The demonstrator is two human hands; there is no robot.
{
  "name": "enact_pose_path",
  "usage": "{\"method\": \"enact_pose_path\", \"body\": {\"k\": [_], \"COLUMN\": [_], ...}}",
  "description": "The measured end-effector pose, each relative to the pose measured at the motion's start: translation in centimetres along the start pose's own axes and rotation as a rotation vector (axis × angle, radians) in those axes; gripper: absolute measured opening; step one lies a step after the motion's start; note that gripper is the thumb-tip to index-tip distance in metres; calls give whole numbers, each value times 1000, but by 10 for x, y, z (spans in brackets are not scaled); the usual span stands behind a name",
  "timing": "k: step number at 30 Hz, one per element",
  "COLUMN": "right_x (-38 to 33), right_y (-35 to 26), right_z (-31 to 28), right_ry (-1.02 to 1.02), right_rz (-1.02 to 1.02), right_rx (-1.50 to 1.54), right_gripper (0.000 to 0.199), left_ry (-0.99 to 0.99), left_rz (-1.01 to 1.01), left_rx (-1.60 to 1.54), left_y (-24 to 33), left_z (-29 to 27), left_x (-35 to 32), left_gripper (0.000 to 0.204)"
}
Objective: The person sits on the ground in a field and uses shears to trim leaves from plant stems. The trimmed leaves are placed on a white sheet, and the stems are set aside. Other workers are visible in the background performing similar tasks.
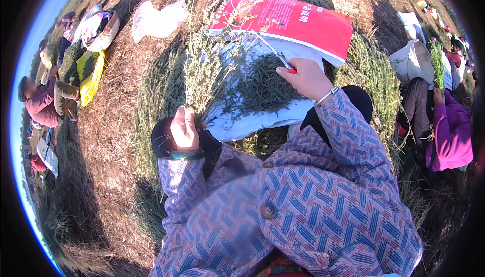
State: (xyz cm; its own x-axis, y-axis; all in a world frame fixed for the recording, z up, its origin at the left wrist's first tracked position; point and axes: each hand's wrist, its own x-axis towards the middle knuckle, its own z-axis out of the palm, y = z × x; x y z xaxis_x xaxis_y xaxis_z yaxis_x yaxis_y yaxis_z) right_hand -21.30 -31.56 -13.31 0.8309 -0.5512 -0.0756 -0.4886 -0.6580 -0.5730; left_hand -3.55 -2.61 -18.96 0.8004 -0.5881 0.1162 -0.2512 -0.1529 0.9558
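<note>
My left hand (184, 129) is closed round the lower stems of a bunch of pale green herb stalks (202, 72), which stands up with its tops fanning away from me. My right hand (308, 79) grips a red-handled tool with a long thin metal blade (270, 48); whether it is a knife or scissors I cannot tell. The blade points up and left toward the bunch's upper stems. Below it, a heap of dark green clippings (268, 82) lies on a white sheet (235, 123) in front of my lap.
A red printed sack (303, 21) lies at the sheet's far side. Cut plants (371, 80) are heaped to the right, more (156, 90) to the left. Co-workers sit at the left (43, 102) and right (452, 130). A yellow bag (91, 80) and a white bucket (411, 59) stand near them.
</note>
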Motion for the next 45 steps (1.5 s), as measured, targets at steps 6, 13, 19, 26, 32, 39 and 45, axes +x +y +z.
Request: {"method": "enact_pose_path", "body": {"k": [6, 13, 19, 26, 32, 39, 45], "right_x": [-5, -2, -24, -18, 24, 22, -5], "right_y": [-1, 16, 23, -3, -36, -34, -32], "right_z": [9, 31, 22, 29, 45, 60, 59], "right_ry": [-105, -320, -104, 295, 303, 312, 314], "right_rz": [4, 169, 111, -126, -348, -372, -287], "right_rx": [-237, -299, -204, 300, 288, 341, 458], "right_gripper": [50, 53, 49, 33, 35, 34, 39], "left_ry": [145, 47, 51, 62, 31, 177, 141], "left_rz": [-169, -243, -210, -115, -41, -93, -88], "left_rx": [-252, 10, 37, -2, 135, -245, -282], "left_y": [2, -5, 2, -7, -5, -20, -22], "left_z": [3, -1, 6, 4, -5, -10, -9], "left_x": [2, 21, 16, 17, 12, 11, 14], "left_gripper": [33, 33, 27, 31, 34, 34, 34]}}
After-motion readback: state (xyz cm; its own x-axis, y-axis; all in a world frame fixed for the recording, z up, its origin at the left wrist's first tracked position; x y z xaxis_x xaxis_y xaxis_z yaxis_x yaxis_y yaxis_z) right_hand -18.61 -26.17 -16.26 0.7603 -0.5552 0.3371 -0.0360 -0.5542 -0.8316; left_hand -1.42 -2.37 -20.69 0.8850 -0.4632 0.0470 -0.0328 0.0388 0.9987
